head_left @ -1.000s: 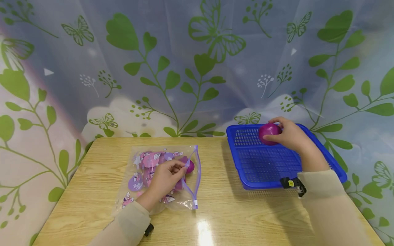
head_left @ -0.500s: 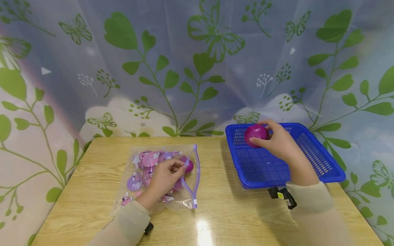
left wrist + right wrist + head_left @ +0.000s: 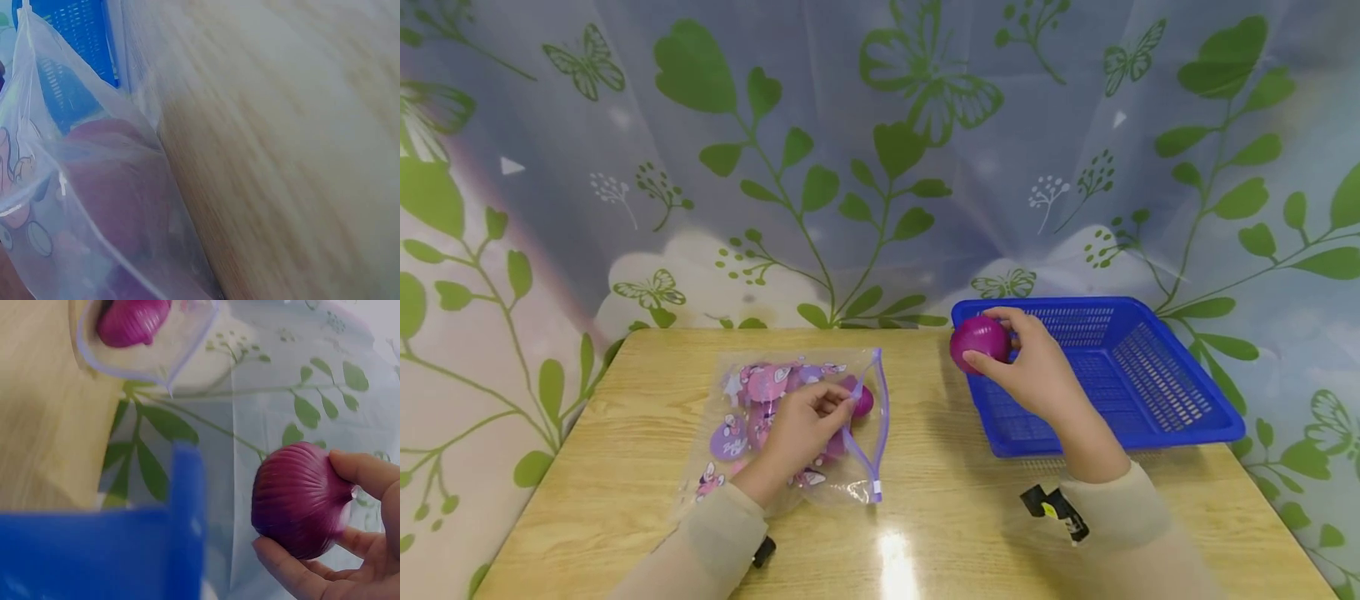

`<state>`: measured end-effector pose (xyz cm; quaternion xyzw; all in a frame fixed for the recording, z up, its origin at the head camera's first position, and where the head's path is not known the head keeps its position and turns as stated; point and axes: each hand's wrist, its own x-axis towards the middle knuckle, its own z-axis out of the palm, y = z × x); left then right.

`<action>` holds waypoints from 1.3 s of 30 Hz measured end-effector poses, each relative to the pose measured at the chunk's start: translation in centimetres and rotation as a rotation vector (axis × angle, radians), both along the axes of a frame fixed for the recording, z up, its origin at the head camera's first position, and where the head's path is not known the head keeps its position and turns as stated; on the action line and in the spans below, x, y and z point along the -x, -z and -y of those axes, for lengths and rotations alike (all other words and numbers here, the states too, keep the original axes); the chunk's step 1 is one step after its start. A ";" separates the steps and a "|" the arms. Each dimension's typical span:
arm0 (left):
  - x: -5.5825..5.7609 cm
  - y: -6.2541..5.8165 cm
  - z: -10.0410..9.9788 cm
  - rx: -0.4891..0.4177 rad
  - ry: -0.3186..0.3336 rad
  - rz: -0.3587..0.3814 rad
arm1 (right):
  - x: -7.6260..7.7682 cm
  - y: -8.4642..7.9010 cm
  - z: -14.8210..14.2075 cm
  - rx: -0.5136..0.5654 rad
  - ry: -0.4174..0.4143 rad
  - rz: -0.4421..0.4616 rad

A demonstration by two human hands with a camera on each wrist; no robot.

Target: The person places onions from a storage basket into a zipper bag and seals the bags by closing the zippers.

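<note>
A purple onion is in my right hand, raised over the left rim of the blue basket. The right wrist view shows the ribbed onion pinched between thumb and fingers, its stubby tip towards the palm. My left hand pinches the upper layer of a clear zip bag by its purple-edged mouth, which gapes to the right. Inside the bag, just behind that mouth, lies another purple onion; more pink-purple shapes show through the printed plastic. The left wrist view looks along the bag's side.
The blue slotted basket stands on the right of the wooden table, under my right forearm. Bare wood separates it from the bag. A patterned curtain with green leaves and butterflies hangs behind the table's back edge.
My right hand has carried the onion leftwards and slightly lower, from above the basket's middle to its left rim. The left hand keeps its hold on the bag.
</note>
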<state>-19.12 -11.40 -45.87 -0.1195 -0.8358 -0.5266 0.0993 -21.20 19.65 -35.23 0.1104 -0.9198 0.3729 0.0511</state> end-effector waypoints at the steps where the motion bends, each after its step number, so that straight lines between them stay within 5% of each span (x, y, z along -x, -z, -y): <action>1: 0.1 0.0 0.0 0.001 -0.001 0.000 | 0.0 0.2 0.3 0.007 -0.005 -0.006; 18: 0.3 -0.4 0.0 -0.010 0.001 -0.023 | -1.3 2.5 5.5 0.038 -0.086 -0.080; 39: 0.0 0.0 -0.1 -0.006 -0.009 -0.019 | -2.1 7.3 9.5 -0.007 -0.144 -0.035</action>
